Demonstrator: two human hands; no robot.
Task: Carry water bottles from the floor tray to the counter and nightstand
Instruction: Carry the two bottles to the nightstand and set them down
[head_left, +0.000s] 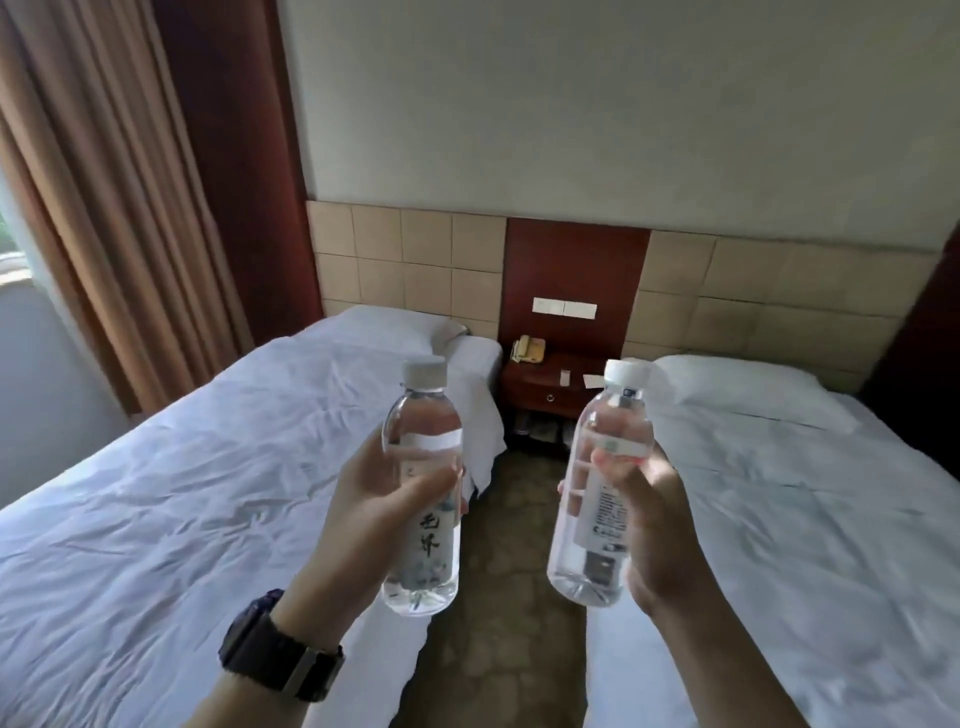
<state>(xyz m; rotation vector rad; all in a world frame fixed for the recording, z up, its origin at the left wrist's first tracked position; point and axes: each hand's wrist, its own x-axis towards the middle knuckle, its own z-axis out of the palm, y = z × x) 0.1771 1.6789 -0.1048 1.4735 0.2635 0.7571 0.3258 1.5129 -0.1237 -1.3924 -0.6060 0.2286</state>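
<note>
My left hand (363, 514) grips a clear water bottle (423, 415) with a white cap, held upright in front of me. In my right hand (649, 519) is a second clear water bottle (597, 566), tilted slightly to the right. Both bottles are raised over the aisle between two beds. Straight ahead, at the far end of the aisle, stands the dark wooden nightstand (540, 384). The floor tray and the counter are out of view.
A bed with white sheets (182, 493) lies on the left and another (805, 519) on the right. A beige telephone (527, 349) and small white cards (592, 381) sit on the nightstand. Brown curtains (104, 208) hang at the left. The patterned floor (509, 545) runs between the beds.
</note>
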